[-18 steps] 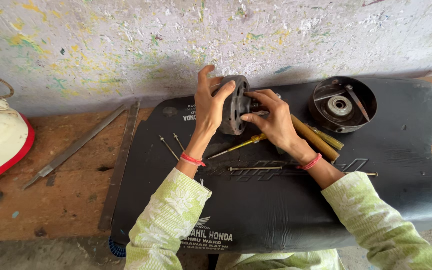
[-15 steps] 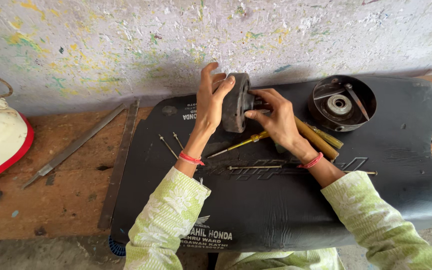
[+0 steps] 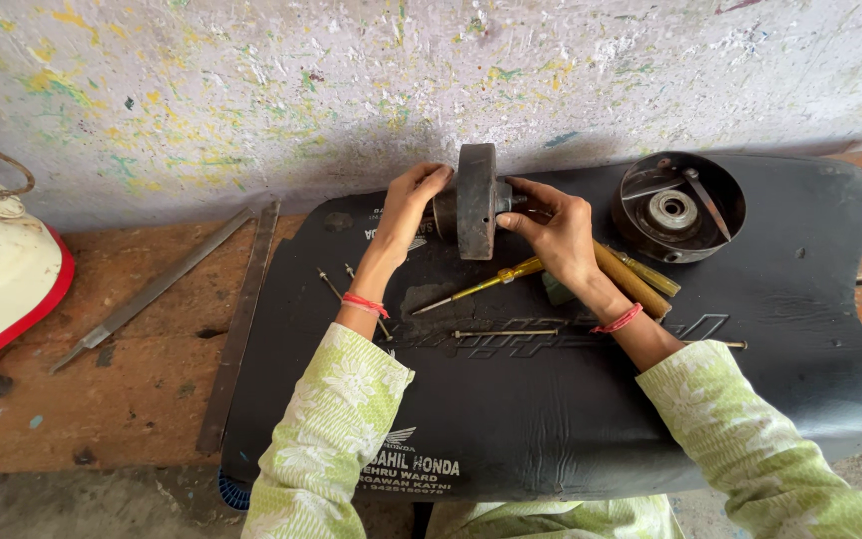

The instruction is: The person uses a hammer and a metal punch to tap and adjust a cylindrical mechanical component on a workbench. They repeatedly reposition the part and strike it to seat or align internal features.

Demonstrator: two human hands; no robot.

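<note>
Both hands clamp the dark round metal drum [image 3: 477, 200] on edge: left hand [image 3: 409, 205] at nine o'clock, right hand [image 3: 551, 228] at three. It looks heavy, rigid, likely greasy; gripping the rim seems safest.

paint-flecked pale wall [image 3: 251, 90] behind a worn reddish wooden bench [image 3: 102, 399]; soft, even daylight.

Both arms are in long loose sleeves, pale lime green with a whitish floral print all over, cuffs ending a bit short of the wrists. There's a thin red thread band on each wrist. The left hand [image 3: 406, 212] and right hand [image 3: 554, 232] are bare, no gloves, no rings that I can make out.
</note>
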